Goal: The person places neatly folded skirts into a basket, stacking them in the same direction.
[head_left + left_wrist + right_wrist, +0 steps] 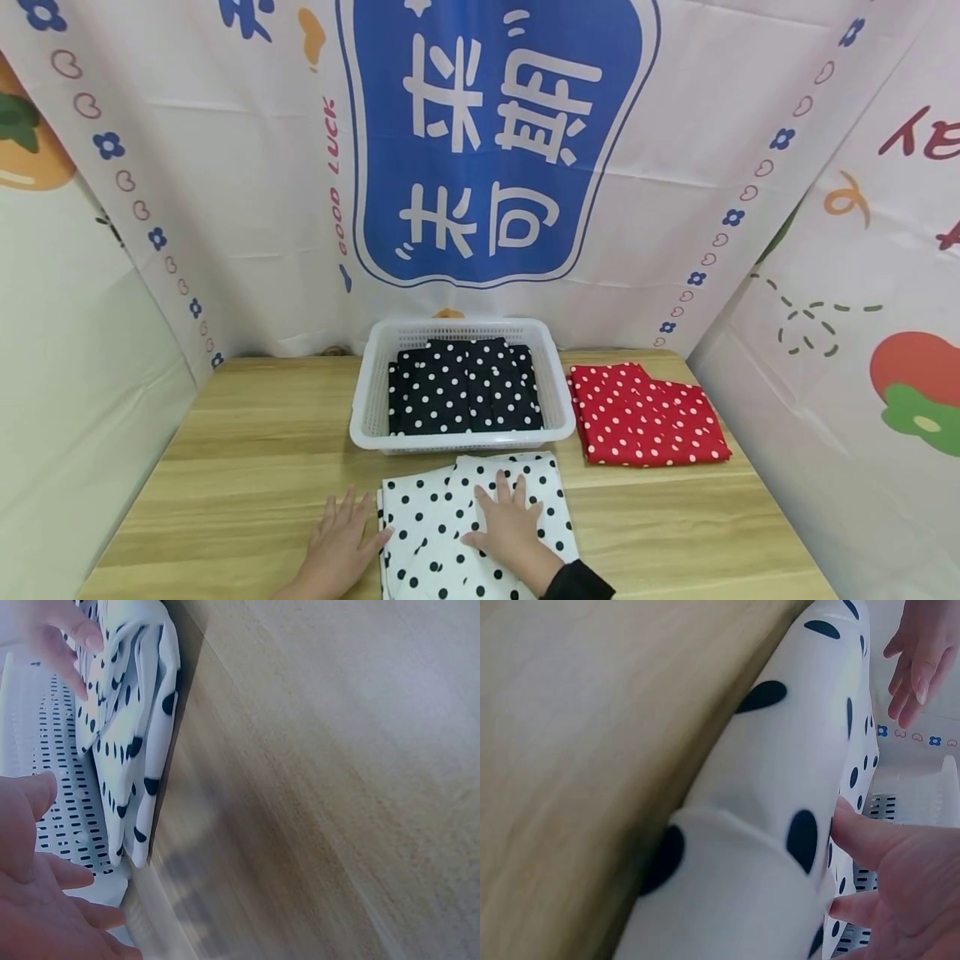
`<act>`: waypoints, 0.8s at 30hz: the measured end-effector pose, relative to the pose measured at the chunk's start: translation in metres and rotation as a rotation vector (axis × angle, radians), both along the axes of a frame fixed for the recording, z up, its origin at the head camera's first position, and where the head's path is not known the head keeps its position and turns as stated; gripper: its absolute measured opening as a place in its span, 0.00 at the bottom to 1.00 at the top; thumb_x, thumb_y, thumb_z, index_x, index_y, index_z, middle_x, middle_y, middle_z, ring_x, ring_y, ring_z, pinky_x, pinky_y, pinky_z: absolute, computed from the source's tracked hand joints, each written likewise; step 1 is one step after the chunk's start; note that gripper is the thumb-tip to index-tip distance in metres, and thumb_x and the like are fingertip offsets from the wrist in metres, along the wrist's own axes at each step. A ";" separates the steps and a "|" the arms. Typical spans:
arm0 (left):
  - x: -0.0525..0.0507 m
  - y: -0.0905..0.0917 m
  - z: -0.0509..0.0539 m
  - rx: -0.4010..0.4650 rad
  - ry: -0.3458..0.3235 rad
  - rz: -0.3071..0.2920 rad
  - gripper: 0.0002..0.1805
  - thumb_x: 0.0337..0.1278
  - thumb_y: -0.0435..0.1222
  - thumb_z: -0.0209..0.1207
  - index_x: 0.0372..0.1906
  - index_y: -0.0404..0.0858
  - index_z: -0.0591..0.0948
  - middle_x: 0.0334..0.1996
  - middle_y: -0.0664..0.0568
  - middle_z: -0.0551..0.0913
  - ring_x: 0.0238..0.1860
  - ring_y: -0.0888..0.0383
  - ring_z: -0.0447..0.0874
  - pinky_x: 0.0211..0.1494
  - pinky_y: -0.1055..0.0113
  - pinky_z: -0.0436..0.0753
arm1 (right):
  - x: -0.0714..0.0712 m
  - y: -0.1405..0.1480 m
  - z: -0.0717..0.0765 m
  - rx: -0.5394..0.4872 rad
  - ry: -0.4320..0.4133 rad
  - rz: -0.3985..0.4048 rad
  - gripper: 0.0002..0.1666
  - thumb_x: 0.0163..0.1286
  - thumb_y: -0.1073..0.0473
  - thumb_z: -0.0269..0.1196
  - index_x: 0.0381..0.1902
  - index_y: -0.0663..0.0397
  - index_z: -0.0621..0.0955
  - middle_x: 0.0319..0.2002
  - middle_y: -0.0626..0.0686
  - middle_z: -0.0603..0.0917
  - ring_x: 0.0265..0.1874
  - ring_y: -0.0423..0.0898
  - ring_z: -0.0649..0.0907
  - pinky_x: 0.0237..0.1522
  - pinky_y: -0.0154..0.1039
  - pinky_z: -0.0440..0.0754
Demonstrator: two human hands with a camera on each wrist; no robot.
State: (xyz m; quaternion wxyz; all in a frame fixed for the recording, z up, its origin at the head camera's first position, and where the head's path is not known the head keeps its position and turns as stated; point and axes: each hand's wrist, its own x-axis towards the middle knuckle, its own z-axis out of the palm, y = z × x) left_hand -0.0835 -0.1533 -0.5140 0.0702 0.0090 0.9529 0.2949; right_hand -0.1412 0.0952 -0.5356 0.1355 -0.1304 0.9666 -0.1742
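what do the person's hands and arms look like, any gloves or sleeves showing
Both hands are bare, with no gloves, rings or markings to be seen. A black sleeve ends at the wrist of the right hand. Above the left hand no sleeve shows before the picture's edge cuts the arm off. No cables are visible.
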 end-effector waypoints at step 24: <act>-0.006 0.007 -0.007 0.002 -0.005 0.005 0.35 0.61 0.40 0.62 0.61 0.18 0.67 0.55 0.25 0.72 0.59 0.29 0.68 0.62 0.37 0.65 | -0.013 0.054 0.020 -0.388 0.187 -0.317 0.26 0.62 0.59 0.68 0.54 0.69 0.78 0.51 0.67 0.78 0.50 0.63 0.78 0.49 0.57 0.79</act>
